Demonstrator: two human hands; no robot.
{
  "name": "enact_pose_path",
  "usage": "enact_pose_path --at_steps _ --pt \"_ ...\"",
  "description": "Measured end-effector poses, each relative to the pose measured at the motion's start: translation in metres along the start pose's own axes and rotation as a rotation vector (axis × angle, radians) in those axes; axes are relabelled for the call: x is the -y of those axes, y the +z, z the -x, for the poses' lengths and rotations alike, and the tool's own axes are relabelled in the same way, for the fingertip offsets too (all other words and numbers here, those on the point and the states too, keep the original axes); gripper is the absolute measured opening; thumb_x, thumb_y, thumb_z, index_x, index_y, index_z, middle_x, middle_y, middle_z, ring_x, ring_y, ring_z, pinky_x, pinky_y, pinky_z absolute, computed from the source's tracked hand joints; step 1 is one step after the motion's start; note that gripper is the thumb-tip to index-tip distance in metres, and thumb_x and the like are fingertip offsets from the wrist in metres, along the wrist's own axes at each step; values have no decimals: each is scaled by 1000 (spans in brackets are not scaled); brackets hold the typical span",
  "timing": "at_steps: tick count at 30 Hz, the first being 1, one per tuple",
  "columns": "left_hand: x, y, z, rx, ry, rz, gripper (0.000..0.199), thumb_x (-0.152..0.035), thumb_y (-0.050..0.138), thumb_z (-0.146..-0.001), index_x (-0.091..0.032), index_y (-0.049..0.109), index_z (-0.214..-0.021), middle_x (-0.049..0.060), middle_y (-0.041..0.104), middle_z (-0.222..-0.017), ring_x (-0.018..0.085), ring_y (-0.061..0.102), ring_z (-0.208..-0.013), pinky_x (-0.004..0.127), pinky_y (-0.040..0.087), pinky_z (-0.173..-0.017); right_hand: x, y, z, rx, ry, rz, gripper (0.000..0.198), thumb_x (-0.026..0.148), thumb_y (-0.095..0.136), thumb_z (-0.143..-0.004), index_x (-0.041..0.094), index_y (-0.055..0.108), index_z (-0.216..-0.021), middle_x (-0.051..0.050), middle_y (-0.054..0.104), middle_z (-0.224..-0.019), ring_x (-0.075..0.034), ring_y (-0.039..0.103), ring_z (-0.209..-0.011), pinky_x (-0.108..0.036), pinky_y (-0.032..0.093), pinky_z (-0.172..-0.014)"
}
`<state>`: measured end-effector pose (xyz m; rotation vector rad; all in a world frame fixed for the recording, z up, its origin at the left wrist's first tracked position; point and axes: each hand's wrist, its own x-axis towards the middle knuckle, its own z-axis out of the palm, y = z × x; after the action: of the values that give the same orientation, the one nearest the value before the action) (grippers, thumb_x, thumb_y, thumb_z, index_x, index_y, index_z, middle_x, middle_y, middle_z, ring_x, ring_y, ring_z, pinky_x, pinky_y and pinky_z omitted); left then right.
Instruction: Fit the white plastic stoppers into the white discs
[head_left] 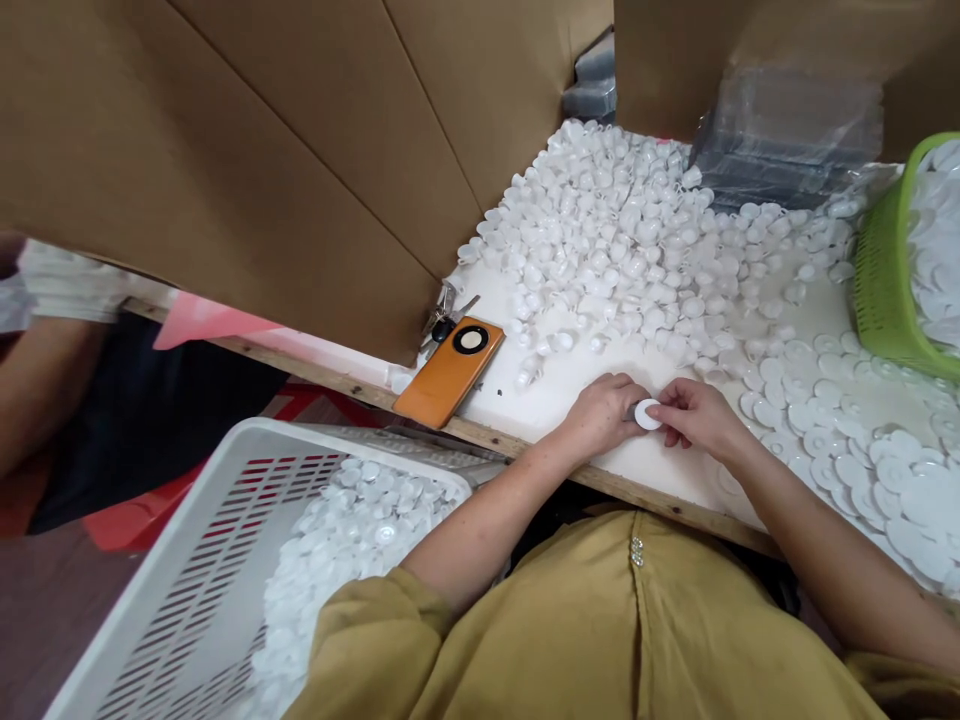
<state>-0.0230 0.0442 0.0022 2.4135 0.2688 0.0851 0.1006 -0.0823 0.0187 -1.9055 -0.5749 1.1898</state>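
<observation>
My right hand (pixel 686 412) pinches the edge of a small round white plastic disc (pixel 648 414) between thumb and fingertips. Close against it, my left hand (pixel 606 415) is closed, with its fingertips at the disc's other side. A bit of something dark grey shows by the left fingers, too small to name. Both hands are just above the white tabletop (pixel 555 395) near its front edge. Beyond them spreads a heap of small white cup-like plastic pieces (pixel 600 230). To the right lie many flat white discs (pixel 847 450), overlapping one another.
An orange phone (pixel 442 385) lies at the table edge beside keys (pixel 442 318). A white crate (pixel 247 440) of white pieces stands lower left. A green basket (pixel 885 270) and plastic-wrapped grey stack (pixel 787 140) sit rightward. Cardboard (pixel 315 150) walls the left; another person's arm (pixel 52 370) shows beyond.
</observation>
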Motion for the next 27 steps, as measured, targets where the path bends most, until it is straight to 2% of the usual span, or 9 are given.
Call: enact_pose_path --at_steps 7,10,12,16,20,24,27 --pt "-2 -8 0 48 -91 26 26 -36 73 -72 -20 68 -92 4 64 -88 19 59 -87 27 44 -75 8 0 -3 46 43 52 23 30 70 -73 20 50 -73 4 59 -50 -11 57 -39 -17 38 -34" --pt "-2 -18 -3 133 -57 93 33 -38 75 -69 -20 68 -96 3 65 -89 19 59 -86 26 44 -72 9 -2 -4 71 73 47 22 28 70 -74 19 49 -73 3 60 -50 -11 57 -39 -17 37 -34" --pt "-2 -24 -8 193 -77 117 31 -42 71 -73 -19 68 -94 2 66 -86 17 60 -80 24 42 -67 11 -3 -6 87 110 41 22 26 70 -74 19 49 -72 2 60 -49 -11 57 -38 -17 37 -33" --pt "-4 -31 -21 285 -173 -21 29 -45 68 -75 -20 65 -87 0 65 -79 16 58 -70 24 35 -58 17 -5 -10 116 194 43 25 26 73 -72 19 49 -70 1 60 -47 -12 57 -37 -18 38 -32" --pt "-5 -32 -28 349 -168 -96 29 -47 68 -74 -20 62 -85 -1 64 -77 16 56 -67 25 31 -54 20 -5 -13 137 212 47 25 25 73 -74 19 49 -69 1 60 -45 -12 57 -37 -18 39 -32" --pt "-11 -24 -26 310 -203 -120 26 -45 67 -75 -20 60 -79 0 61 -73 16 54 -66 25 29 -53 15 -1 -8 82 170 70 25 26 71 -76 20 47 -69 2 58 -44 -12 56 -36 -19 40 -33" --pt "-18 -26 -13 204 -221 -26 22 -39 64 -77 -19 56 -74 -1 58 -71 14 52 -66 24 31 -55 9 4 0 60 37 87 22 31 69 -77 20 50 -72 2 60 -50 -12 57 -40 -19 42 -37"
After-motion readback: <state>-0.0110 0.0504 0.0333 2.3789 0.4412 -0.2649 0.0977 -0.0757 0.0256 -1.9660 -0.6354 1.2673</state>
